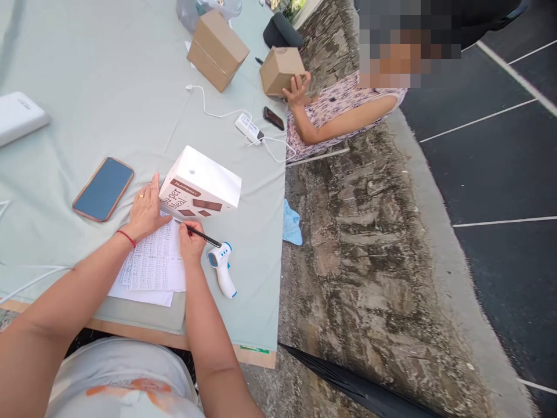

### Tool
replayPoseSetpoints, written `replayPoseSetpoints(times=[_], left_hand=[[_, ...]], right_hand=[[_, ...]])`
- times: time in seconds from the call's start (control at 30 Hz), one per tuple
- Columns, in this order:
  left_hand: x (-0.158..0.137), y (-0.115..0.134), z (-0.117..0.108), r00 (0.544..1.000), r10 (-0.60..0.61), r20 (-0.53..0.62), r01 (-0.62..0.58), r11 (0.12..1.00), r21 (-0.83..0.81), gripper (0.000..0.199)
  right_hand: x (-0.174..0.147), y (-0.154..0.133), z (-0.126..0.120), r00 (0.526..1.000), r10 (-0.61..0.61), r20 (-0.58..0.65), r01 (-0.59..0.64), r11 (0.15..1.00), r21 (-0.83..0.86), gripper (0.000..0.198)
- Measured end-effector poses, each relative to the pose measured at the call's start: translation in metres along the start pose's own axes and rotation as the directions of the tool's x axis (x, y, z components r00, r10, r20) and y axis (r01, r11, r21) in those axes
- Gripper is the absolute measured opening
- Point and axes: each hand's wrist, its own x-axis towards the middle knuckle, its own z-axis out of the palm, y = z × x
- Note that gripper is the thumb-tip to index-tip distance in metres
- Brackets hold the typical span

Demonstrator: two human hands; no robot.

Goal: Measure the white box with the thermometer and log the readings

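Observation:
My right hand is closed around a black pen, its tip end at the top of some written sheets of paper. Flat on the upper left of the sheets lies my left hand, fingers stretched out beside a white "Super Meal" box. The box stands just beyond both hands. A white and blue infrared thermometer lies right of my right hand. Left of my left hand rests a smartphone with a brown edge, its screen dark.
Across the table a person touches a small cardboard box. A larger cardboard box, a white device with a cable, a small black device and a white case lie around. A blue cloth hangs at the right edge.

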Motion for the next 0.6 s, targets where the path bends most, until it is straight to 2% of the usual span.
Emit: replayPoseSetpoints(times=[0.2,0.6], left_hand=[[0.0002,-0.0006,0.0001,1.0,0.004,0.009,-0.004,1.0,-0.006,0.13],[0.0009,-0.0033,0.004,1.0,0.009,-0.005,-0.01,1.0,-0.012,0.134]], right_hand=[[0.0004,0.0019,0.0018,0.999,0.013,-0.034,-0.012,1.0,0.027,0.022],[0.0006,-0.0013,0.0008,1.0,0.011,-0.023,-0.011,1.0,-0.01,0.018]])
